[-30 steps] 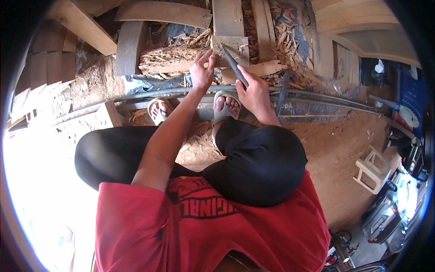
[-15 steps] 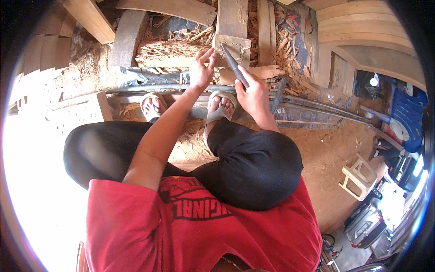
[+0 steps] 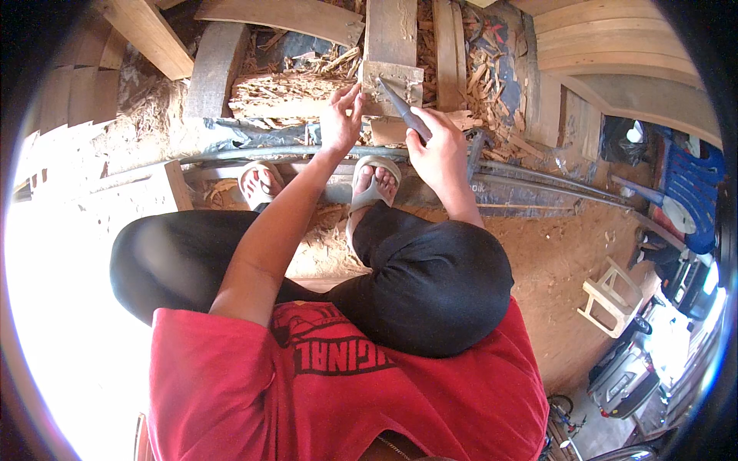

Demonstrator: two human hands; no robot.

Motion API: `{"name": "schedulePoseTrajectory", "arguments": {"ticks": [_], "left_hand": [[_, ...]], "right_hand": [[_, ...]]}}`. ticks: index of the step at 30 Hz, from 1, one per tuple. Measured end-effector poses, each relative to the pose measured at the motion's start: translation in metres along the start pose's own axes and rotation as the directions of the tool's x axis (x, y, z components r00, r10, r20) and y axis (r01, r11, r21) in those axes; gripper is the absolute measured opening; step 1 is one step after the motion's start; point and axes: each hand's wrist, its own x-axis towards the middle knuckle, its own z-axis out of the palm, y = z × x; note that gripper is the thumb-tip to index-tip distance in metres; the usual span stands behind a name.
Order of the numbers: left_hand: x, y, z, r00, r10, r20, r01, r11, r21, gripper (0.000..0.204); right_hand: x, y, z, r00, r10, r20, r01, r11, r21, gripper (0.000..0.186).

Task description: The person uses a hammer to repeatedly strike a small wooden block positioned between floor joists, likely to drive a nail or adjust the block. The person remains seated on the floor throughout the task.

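Observation:
My right hand point(image 3: 440, 146) is closed around the thick end of a dark grey, tapered, blade-like tool point(image 3: 401, 104). The tool's narrow tip lies on a rough wooden block point(image 3: 392, 86) with a pitted, scarred face. Beside the block's left edge is my left hand point(image 3: 340, 119), its fingers stretched out and pointing away from me. The fingertips are at the wood's edge; whether they press on it I cannot tell. Behind the block a long plank point(image 3: 390, 32) runs away from me. Part of the tool's grip is hidden inside my right hand.
Wood chips point(image 3: 288, 91) pile up left of the block, with more splinters point(image 3: 488, 84) to its right. A grey pipe point(image 3: 292, 150) crosses in front. My sandalled feet point(image 3: 374, 178) are just below it. A small stool point(image 3: 611, 298) stands right, near a blue plastic chair point(image 3: 692, 188).
My right hand has shifted slightly right, and the tool's tip has moved a little across the block's face. The left hand stays by the block's left edge, nearly unchanged.

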Motion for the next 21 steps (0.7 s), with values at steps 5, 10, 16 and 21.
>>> {"name": "schedulePoseTrajectory", "arguments": {"ticks": [5, 10, 16, 21], "left_hand": [[0.0, -0.003, 0.001, 0.998, 0.059, -0.027, -0.058, 0.998, 0.034, 0.034], [0.0, -0.001, -0.001, 0.999, -0.04, 0.023, 0.039, 0.999, 0.019, 0.036], [0.0, 0.0, -0.001, 0.998, -0.056, 0.033, 0.056, 0.998, 0.002, 0.036], [0.0, -0.003, 0.001, 1.0, -0.027, 0.012, 0.027, 1.0, 0.0, 0.036]], "right_hand": [[0.006, -0.002, -0.009, 0.999, 0.024, 0.025, -0.028, 0.988, 0.152, 0.034], [-0.001, -0.005, -0.012, 0.992, 0.124, 0.037, -0.129, 0.96, 0.249, 0.029], [-0.004, -0.004, -0.003, 0.999, 0.042, -0.034, -0.034, 0.975, 0.219, 0.029], [-0.004, -0.005, -0.001, 0.996, 0.009, -0.084, 0.009, 0.978, 0.207, 0.029]]}}
